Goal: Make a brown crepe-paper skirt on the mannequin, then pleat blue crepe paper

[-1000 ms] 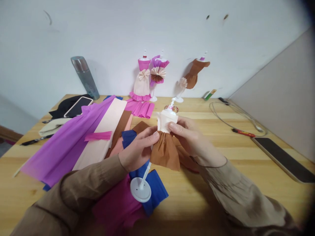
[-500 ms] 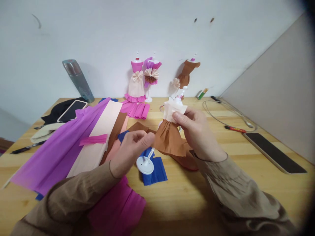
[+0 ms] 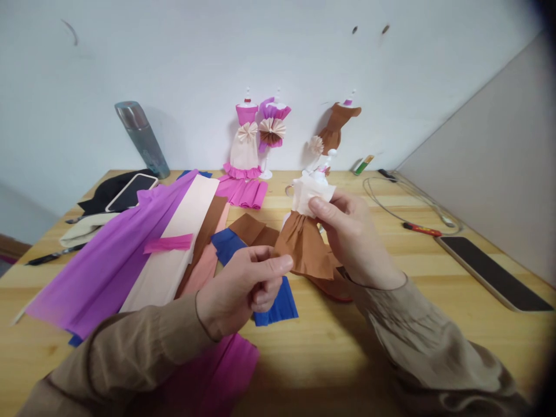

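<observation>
Head view: right hand [image 3: 354, 246] pinches paper-dressed mannequin [image 3: 306, 246] at frame centre; left hand [image 3: 243, 286] curled closed at its brown hem. Wooden table [image 3: 434, 266], crepe paper sheets [image 3: 130, 255] left, white wall [image 3: 174, 58] behind.

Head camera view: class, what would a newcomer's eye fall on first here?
The small white mannequin in a brown crepe-paper skirt, pinched at its bodice by the right hand mid-table, with the left hand curled shut by the hem. Next come the broad purple crepe-paper sheet fanned out on the left, and the three small paper-dressed mannequins standing against the white wall.
</observation>
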Available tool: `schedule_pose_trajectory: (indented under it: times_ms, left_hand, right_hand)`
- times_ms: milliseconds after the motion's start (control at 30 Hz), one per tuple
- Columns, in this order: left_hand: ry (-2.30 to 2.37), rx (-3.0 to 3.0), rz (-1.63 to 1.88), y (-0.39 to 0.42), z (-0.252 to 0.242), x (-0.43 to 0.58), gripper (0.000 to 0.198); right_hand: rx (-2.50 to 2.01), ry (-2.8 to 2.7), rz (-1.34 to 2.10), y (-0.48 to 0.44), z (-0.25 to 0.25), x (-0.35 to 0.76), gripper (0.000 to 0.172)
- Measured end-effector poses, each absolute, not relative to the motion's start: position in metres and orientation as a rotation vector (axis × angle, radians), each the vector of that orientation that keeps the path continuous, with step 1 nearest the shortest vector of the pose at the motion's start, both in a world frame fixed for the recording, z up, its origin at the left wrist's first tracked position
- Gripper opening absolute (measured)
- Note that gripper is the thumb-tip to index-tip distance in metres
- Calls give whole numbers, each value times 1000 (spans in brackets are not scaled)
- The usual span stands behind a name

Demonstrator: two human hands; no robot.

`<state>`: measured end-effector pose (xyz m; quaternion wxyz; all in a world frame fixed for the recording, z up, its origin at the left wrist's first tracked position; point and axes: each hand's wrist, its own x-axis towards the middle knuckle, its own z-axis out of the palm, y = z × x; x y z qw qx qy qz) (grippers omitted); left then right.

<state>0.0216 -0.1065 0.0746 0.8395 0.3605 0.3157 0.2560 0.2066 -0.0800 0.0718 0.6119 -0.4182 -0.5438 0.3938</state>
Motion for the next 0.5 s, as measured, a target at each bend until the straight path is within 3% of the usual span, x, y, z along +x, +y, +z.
schedule_pose_trajectory:
  times_ms: [200,500]
  left_hand:
    - [698,829,671,-106,70,25,27]
    - [885,1038,619,-92,61,30,27]
  right_hand:
    - [-984,-1233,949,-81,73,206,27]
    - [-1003,-1219,987,-82,72,207,27]
